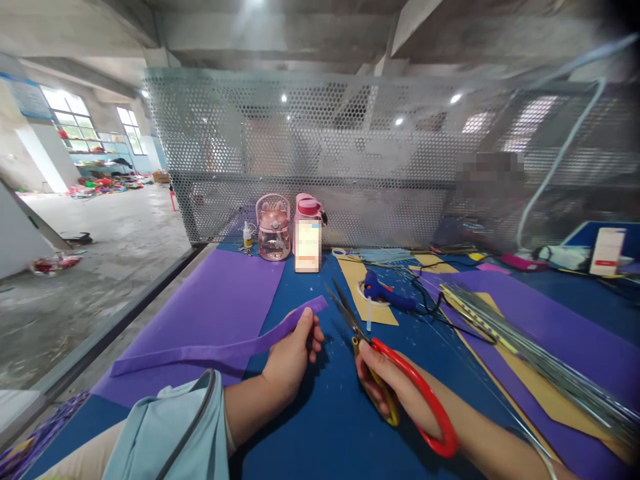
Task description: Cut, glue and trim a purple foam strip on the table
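Observation:
My left hand (295, 350) pinches a long purple strip (220, 350) between thumb and fingers, close to the strip's right end. The strip trails left over a large purple sheet (220, 293) on the table. In my right hand (387, 377) is a pair of scissors (434, 407) with one red and one yellow handle loop. The blades are parted and point up and left, just right of the strip's end and apart from it. Beyond the scissors lies a blue glue gun (387, 291) with a clear glue stick near its nozzle, on a tan piece.
At the back stand a pink clear bottle (274, 230), a second pink bottle (307, 205), a propped phone (307, 247) and a small white bottle (247, 235). Thin metal wires (540, 353) lie across purple and tan sheets at right. A perforated metal panel (310, 153) closes the table's back.

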`<state>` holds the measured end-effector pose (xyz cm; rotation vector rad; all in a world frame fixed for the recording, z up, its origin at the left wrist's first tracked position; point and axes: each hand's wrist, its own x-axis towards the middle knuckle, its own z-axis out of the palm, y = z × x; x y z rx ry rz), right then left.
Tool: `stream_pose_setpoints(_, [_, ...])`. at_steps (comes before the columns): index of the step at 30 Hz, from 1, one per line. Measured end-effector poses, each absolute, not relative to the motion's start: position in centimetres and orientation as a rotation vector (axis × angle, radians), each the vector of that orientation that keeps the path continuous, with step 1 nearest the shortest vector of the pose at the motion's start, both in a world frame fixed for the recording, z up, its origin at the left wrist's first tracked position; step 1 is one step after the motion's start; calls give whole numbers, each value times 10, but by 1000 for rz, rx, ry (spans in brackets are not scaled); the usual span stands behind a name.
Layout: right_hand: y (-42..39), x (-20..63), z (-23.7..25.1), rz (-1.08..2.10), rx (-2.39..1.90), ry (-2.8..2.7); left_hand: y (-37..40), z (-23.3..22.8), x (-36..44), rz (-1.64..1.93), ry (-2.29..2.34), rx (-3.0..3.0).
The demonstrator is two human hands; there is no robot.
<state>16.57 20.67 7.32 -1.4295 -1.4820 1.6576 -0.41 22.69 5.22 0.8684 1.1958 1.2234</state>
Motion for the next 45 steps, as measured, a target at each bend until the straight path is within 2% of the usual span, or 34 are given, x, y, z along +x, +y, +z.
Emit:
stream_pose_setpoints(8, [190, 153, 71, 1317, -1286, -1778, 224, 77, -4, 1362, 1164, 898])
stream_pose_setpoints(12, [187, 151, 67, 1271, -1228, -1820, 221, 77, -4, 1336, 1199, 926])
stream_pose_setpoints(29, [172, 138, 43, 1432, -931, -1640, 197, 95, 0, 1229, 1261, 1102])
stream_pose_setpoints(35, [178, 137, 37, 1523, -903, -1567, 205, 90, 10, 1318, 1303, 1222])
stream_pose_setpoints(45, [180, 134, 34, 1651, -898, -1355, 206, 90, 7, 1260, 1253, 1243])
